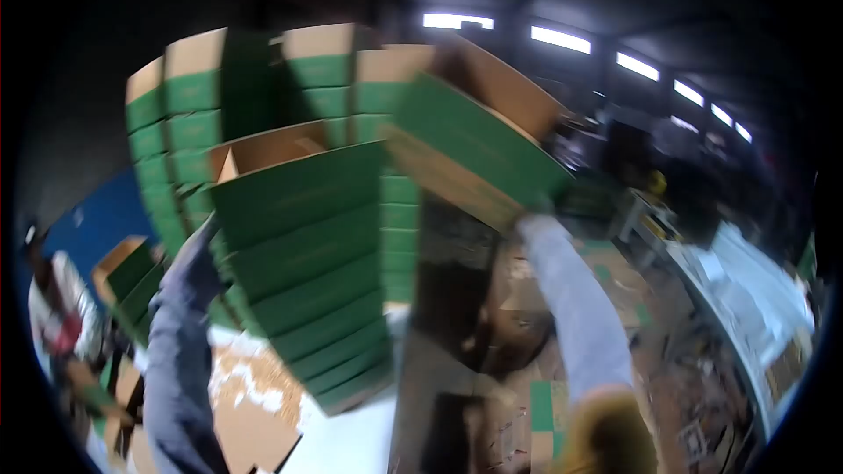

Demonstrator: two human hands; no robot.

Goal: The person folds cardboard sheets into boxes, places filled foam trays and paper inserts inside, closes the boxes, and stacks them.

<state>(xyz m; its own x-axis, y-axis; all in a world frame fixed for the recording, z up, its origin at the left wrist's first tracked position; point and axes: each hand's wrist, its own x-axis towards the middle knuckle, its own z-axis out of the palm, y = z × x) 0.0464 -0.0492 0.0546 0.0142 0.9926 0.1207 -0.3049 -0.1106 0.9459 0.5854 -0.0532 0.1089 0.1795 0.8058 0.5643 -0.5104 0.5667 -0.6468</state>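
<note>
A green and brown open-topped cardboard box (479, 154) is tilted in the air, blurred by motion. My right hand (532, 225) grips it at its lower right corner; the fingers are smeared. Left of it stands a leaning stack of nested green cardboard boxes (307, 237), the topmost one open with its brown inside showing. My left hand (204, 237) is against the left side of this stack near the top. Its fingers are blurred and partly hidden.
Tall columns of green and brown boxes (195, 114) rise behind the stack. A white table (351, 439) with cardboard scraps lies below. At far left is another person (66, 298) near more boxes. On the right, a bench carries clear plastic sheeting (746, 285); flattened cardboard litters the floor (676, 369).
</note>
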